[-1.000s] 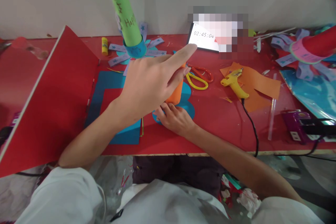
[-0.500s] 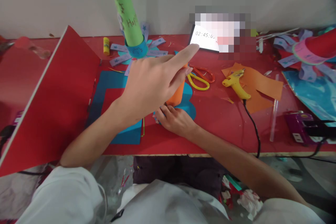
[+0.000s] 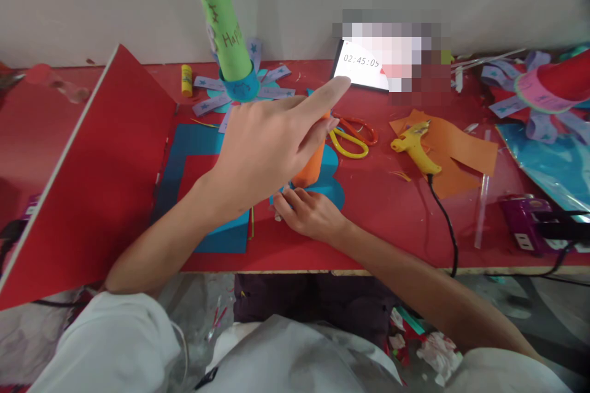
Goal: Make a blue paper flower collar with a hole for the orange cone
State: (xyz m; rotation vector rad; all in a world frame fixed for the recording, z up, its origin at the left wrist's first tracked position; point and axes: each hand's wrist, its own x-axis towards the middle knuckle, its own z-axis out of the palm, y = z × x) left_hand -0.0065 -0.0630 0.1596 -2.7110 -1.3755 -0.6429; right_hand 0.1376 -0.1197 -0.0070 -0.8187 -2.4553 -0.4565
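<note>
My left hand [image 3: 265, 147] is closed round an orange paper roll [image 3: 310, 171], which stands over a blue scallop-edged paper cutout [image 3: 332, 183]. The index finger stretches out past the roll. At the roll's lower edge, my right hand [image 3: 310, 212] has its fingers bent and pressed together at the cutout's near left edge. What those fingers pinch, if anything, is hidden. Just right of the roll lie scissors [image 3: 353, 135] with one yellow and one red loop. Beneath my left forearm is a blue sheet [image 3: 225, 242] with a red panel on it.
A green paper tube [image 3: 224, 24] with writing stands behind my left hand near a glue stick [image 3: 187, 81]. A red board [image 3: 101, 172] leans at the left. To the right are a yellow glue gun [image 3: 417, 150] with a cord, orange paper [image 3: 470, 144] and a purple box [image 3: 525, 221].
My right hand's fingers have shifted slightly at the base of the orange paper roll. My left hand has stayed in place. The screen's timer digits have changed.
</note>
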